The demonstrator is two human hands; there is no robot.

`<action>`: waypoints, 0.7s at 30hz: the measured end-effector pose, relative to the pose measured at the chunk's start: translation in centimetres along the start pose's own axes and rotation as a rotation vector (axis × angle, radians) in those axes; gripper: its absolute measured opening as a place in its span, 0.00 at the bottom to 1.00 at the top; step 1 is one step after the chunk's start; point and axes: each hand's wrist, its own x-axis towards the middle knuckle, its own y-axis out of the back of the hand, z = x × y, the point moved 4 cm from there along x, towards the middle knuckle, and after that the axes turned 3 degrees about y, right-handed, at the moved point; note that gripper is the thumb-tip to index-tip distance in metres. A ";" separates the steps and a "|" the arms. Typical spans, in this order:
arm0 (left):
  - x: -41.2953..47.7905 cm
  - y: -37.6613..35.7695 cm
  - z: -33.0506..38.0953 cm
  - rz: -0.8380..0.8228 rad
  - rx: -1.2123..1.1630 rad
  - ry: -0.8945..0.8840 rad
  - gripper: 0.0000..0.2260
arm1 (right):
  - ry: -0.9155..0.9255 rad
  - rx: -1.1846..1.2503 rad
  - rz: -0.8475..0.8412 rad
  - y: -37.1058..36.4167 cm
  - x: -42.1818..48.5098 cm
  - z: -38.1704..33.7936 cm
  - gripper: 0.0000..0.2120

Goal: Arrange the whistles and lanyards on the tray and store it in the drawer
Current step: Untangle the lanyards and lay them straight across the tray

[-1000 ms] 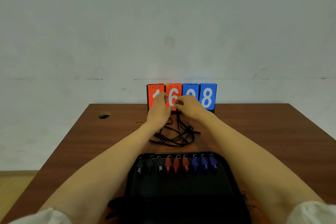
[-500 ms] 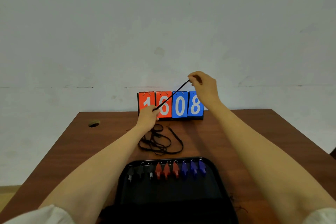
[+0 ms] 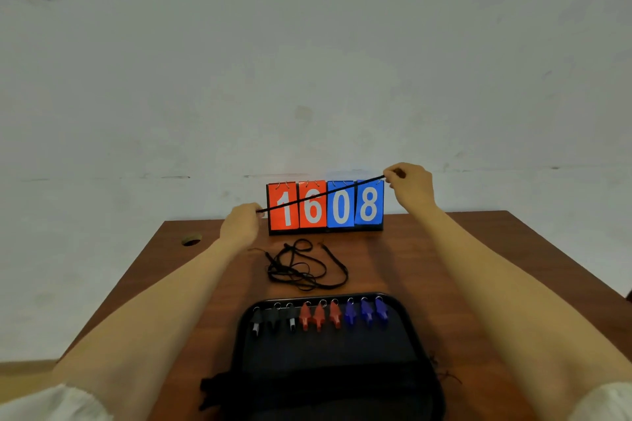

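We hold one black lanyard [image 3: 321,194] stretched taut in the air between our two hands, in front of the flip scoreboard [image 3: 325,207] that stands at the far edge of the wooden table [image 3: 427,267]. Our left hand [image 3: 241,225] is closed around the lower end, just above the table, and our right hand [image 3: 412,186] pinches the higher end between fingertips, so the cord runs as a straight slanted line across the digits. We judge that we pull it tight like this to straighten it and free it of kinks before we lay it down neatly. The rest of the lanyards [image 3: 302,267] lie in a loose tangled heap on the table, between the scoreboard and the tray [image 3: 420,328], touching neither as far as we can tell. The black tray sits nearest to us and already holds a row of whistles along its far edge: three black whistles [image 3: 273,319] on the left, three red whistles [image 3: 319,316] in the middle and three blue whistles [image 3: 366,313] on the right, each with a small ring at its top. The tray's near part looks dark and bare, though dim light hides detail. No drawer is in view.
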 end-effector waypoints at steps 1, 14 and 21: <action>-0.3 0.4 -0.2 0.022 0.025 -0.004 0.11 | -0.017 0.002 -0.009 0.2 -0.4 0.3 0.10; -9.8 -0.4 -5.0 -0.027 0.314 0.017 0.14 | -0.181 -0.213 -0.256 0.3 -10.2 5.6 0.07; -14.9 -2.6 -8.2 -0.201 -0.013 0.171 0.08 | -0.296 -0.324 -0.463 -0.6 -15.8 9.7 0.08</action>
